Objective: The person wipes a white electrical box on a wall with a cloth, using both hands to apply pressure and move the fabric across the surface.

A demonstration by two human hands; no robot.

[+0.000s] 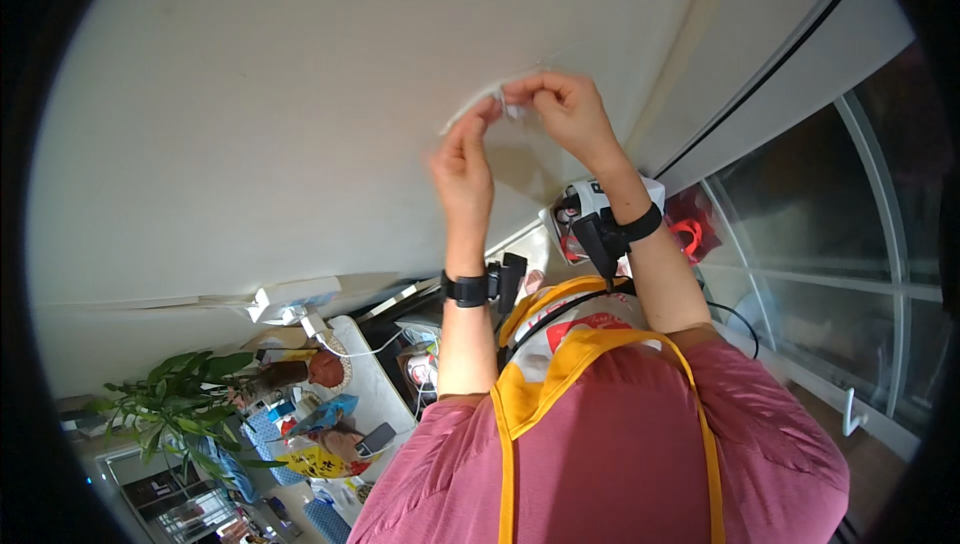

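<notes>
Both of my arms are raised in front of a pale wall (260, 114), and the hands meet fingertip to fingertip. A small white piece (513, 110) shows between them; its kind is too small to make out. My right hand (578, 119) is closed in a pinch at its upper right side. Opposite, my left hand (464, 166) has its thumb and fingers drawn together at the left side of the piece, slightly blurred. A thin whitish curved line (462, 114) runs behind the fingertips. Each wrist wears a black strap with a dark block.
Below left, a white table (365, 384) bears a dark phone (376, 440), packages and a cable. A leafy plant (185, 394) stands beside it, under a white power strip (295, 299) on the wall. A white bag (575, 209) sits below my right forearm. Glass panels (830, 194) line the right.
</notes>
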